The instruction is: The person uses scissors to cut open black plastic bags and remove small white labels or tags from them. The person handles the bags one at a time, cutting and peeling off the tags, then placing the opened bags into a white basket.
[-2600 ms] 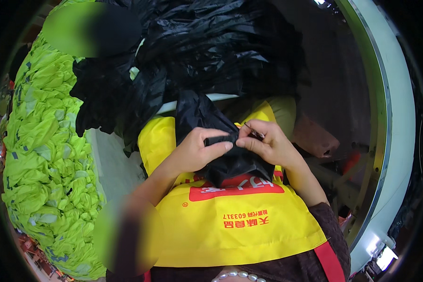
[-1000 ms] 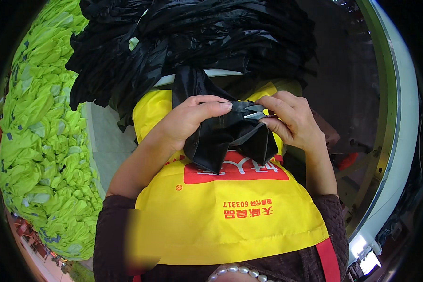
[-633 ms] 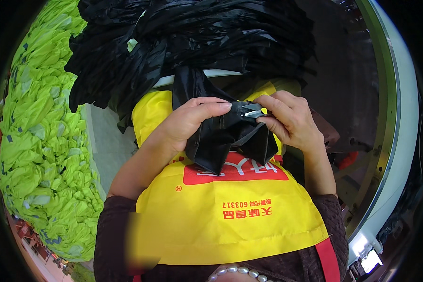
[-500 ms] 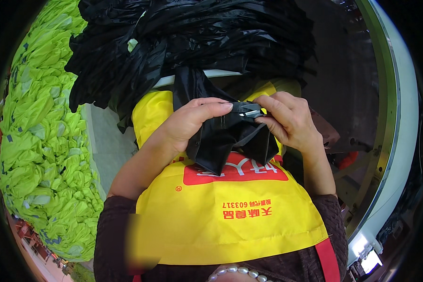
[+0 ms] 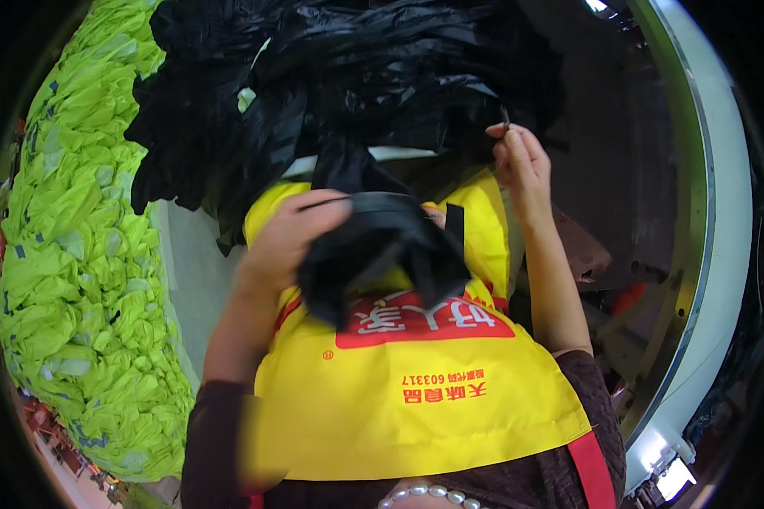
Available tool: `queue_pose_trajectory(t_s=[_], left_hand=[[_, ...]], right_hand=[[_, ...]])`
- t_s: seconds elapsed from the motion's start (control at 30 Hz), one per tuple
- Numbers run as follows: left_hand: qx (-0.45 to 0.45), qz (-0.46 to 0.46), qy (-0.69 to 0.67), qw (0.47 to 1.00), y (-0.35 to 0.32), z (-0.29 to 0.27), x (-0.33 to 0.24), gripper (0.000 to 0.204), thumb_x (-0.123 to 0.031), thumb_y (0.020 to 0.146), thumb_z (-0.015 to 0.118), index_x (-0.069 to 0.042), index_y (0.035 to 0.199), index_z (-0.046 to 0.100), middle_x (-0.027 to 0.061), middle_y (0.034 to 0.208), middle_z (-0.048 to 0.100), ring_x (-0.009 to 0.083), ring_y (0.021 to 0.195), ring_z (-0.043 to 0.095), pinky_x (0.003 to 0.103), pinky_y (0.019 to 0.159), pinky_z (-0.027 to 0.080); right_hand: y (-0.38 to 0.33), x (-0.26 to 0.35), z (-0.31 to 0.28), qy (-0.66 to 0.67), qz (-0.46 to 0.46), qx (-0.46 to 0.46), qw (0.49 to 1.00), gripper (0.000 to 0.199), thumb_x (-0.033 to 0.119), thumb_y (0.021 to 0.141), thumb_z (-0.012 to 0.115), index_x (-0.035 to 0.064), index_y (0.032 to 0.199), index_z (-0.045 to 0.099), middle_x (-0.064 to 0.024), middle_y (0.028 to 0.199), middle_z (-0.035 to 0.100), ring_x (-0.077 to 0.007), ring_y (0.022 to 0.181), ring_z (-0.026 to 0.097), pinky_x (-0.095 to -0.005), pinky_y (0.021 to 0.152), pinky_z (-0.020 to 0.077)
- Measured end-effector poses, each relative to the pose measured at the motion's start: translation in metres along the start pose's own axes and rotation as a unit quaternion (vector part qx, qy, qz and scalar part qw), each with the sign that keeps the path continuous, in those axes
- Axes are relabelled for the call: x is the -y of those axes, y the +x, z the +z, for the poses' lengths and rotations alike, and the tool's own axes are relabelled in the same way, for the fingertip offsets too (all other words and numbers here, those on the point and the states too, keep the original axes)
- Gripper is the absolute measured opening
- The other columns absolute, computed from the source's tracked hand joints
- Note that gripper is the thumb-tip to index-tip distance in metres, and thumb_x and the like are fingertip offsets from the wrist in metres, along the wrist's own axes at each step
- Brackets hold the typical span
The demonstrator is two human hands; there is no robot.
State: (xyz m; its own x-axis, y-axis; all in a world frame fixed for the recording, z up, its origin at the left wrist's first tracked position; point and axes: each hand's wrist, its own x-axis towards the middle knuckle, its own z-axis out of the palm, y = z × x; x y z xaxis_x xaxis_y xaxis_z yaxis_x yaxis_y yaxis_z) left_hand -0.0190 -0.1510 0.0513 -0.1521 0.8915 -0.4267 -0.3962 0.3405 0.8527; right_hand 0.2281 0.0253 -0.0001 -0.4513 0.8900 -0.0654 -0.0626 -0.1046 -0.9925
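My left hand (image 5: 293, 233) is closed on the top edge of a black fabric piece (image 5: 373, 233), thumb along the edge. The cloth hangs over my lap, its lower part smeared by motion, and a dark strip runs from it toward the heap beyond. Raised farther off to the right, my right hand (image 5: 525, 165) is closed in a pinch. A thin dark tip, from what look like small thread snips (image 5: 505, 114), pokes out above its fingers; the rest is hidden. Under the cloth lies my yellow apron (image 5: 382, 407) with a red printed patch.
A large heap of black fabric pieces (image 5: 356, 76) spreads across the far side. Bright lime-green cloth bundles (image 5: 85, 297) are piled along the left, beside a grey surface (image 5: 191, 271). At the right, a pale curved edge (image 5: 730, 212) borders a dark area with a brownish metal part (image 5: 581, 250).
My right hand has left the cloth and moved up and away, carrying the snips. My left hand has shifted slightly left and nearer, still gripping the black fabric, which has swung and spread.
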Motion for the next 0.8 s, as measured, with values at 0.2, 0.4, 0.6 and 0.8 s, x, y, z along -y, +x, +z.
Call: queue_pose_trajectory(t_s=[0.2,0.4,0.6,0.8], left_hand=[[-0.356,0.204,-0.227,0.883,-0.045,-0.208,-0.019,0.036,-0.026,0.085,0.056,-0.002,0.113,0.055,0.0109,0.112,0.058,0.0209,0.101,0.054,0.032,0.087,0.044],[-0.604,0.078,-0.244,0.755,-0.050,-0.291,0.166,0.037,-0.021,0.087,0.052,0.000,0.117,0.050,0.0166,0.112,0.056,0.0258,0.098,0.055,0.037,0.083,0.046],[-0.859,0.062,-0.002,0.508,-0.057,-0.327,0.173,0.038,-0.015,0.088,0.048,0.002,0.122,0.046,0.0223,0.112,0.055,0.0306,0.095,0.056,0.042,0.078,0.048],[-0.470,0.350,0.414,0.697,0.144,-0.181,-0.027,0.022,-0.017,0.085,0.055,-0.004,0.101,0.063,0.0124,0.098,0.063,0.0263,0.091,0.059,0.034,0.083,0.044]], right_hand=[[0.040,-0.049,-0.044,-0.160,-0.003,-0.071,0.985,0.017,0.019,0.087,0.057,0.0027,0.087,0.062,0.0081,0.065,0.046,-0.0012,0.057,0.037,-0.0177,0.051,0.0291],[0.097,-0.090,-0.095,-0.294,0.000,-0.195,0.935,0.026,0.027,0.086,0.056,0.0028,0.093,0.062,-0.0062,0.074,0.061,-0.0138,0.069,0.055,-0.0293,0.063,0.0419],[0.072,-0.071,-0.087,-0.175,-0.030,-0.152,0.972,0.020,0.020,0.087,0.056,0.0012,0.088,0.061,0.0041,0.068,0.051,-0.0047,0.062,0.042,-0.0211,0.056,0.0343],[0.015,-0.086,-0.035,-0.137,-0.024,-0.103,0.985,0.017,0.016,0.088,0.056,0.0005,0.088,0.061,0.0059,0.069,0.048,-0.0027,0.063,0.039,-0.0190,0.056,0.0315]])
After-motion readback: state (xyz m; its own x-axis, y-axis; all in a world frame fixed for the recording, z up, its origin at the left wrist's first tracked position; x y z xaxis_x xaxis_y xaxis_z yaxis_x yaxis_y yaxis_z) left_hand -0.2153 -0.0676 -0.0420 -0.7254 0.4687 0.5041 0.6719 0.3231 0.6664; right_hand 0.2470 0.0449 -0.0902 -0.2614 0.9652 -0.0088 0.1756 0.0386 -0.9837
